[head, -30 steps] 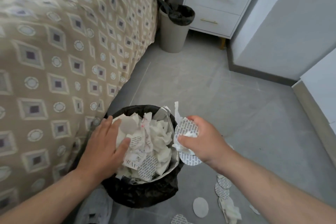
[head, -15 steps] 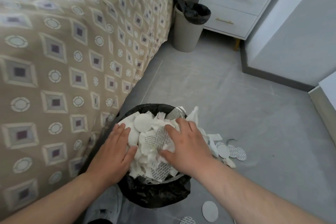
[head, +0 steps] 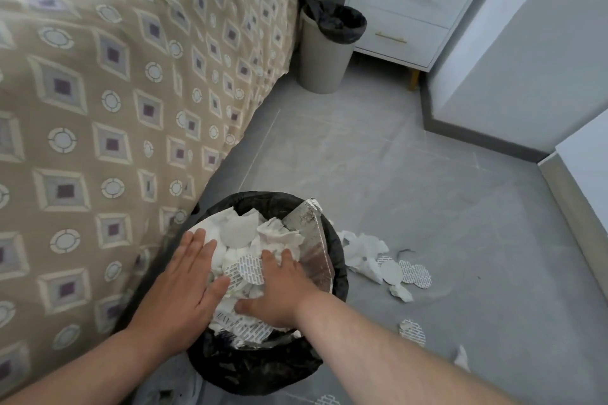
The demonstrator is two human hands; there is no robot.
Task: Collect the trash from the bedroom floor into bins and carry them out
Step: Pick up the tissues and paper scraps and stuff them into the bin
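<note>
Head view: both hands lie flat on the heap of paper trash [head: 250, 240] that fills the black-lined bin [head: 263, 362] at the foot of the bed [head: 115, 92]. The left hand [head: 184, 293] is spread open, palm down, on the heap's left side, gripping nothing. The right hand [head: 279, 293] presses palm down beside it, its fingers partly buried among the scraps, so whether they close on anything cannot be told. Just beyond the right fingertips a silver foil sheet [head: 312, 240] leans on the bin's rim. To the right of that hand, loose tissues and round paper discs [head: 388, 270] lie on the grey floor [head: 427, 191]. Far ahead of both hands stands a second bin [head: 324, 56] by a white nightstand [head: 414, 6]
</note>
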